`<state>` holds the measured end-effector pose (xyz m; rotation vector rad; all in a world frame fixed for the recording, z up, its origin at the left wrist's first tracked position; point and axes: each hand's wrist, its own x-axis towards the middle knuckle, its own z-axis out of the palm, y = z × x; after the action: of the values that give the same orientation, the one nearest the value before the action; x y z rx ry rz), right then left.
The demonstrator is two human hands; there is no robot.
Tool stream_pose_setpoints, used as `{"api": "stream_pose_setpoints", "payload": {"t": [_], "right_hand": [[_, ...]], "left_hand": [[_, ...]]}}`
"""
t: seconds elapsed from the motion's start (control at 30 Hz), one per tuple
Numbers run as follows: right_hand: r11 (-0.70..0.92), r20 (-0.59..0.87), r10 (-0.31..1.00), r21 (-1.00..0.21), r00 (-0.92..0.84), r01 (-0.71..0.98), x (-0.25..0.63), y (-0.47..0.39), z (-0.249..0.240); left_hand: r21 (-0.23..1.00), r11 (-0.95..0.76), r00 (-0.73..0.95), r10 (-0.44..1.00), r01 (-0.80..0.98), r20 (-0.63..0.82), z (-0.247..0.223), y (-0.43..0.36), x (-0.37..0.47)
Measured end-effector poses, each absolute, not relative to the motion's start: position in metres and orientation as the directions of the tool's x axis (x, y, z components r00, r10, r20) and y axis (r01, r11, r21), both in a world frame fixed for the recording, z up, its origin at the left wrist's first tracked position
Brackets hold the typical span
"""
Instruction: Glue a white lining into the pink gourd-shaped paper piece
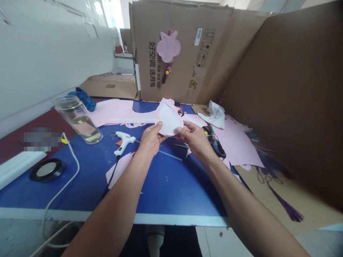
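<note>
Both hands hold up a pink paper cutout [162, 105] with a wavy edge and a white inner face, above the middle of the table. My left hand [152, 138] pinches its lower left edge, thumb on the front. At the lower right edge, my right hand [195, 137] grips it between thumb and fingers. A white hot glue gun [124, 141] lies left of my left hand, and a long translucent glue stick [171, 156] runs behind my wrist. Near my right hand a pointed metal blade [181, 145] shows, partly hidden.
A glass of pale liquid [87, 126], black tape roll [47, 170] and white cable [76, 157] are on the left. Pink paper sheets [238, 142] and a purple tassel [291, 210] lie right. A cardboard wall [209, 76] at the back carries a pink ornament [168, 48].
</note>
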<state>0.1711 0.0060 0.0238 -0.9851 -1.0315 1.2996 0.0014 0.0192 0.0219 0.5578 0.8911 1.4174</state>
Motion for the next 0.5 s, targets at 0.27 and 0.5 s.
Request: {"api": "stream_pose_setpoints", "payload": {"t": [0.27, 0.5], "right_hand": [[0.066, 0.049, 0.996, -0.968, 0.076, -0.242, 0.174, 0.009, 0.023], [0.062, 0.041, 0.995, -0.965, 0.086, -0.254, 0.176, 0.009, 0.023]], "left_hand": [[0.862, 0.190, 0.073, 0.982, -0.471, -0.176, 0.021, 0.013, 0.004], [0.877, 0.214, 0.090, 0.977, -0.431, -0.194, 0.023, 0.008, 0.009]]}}
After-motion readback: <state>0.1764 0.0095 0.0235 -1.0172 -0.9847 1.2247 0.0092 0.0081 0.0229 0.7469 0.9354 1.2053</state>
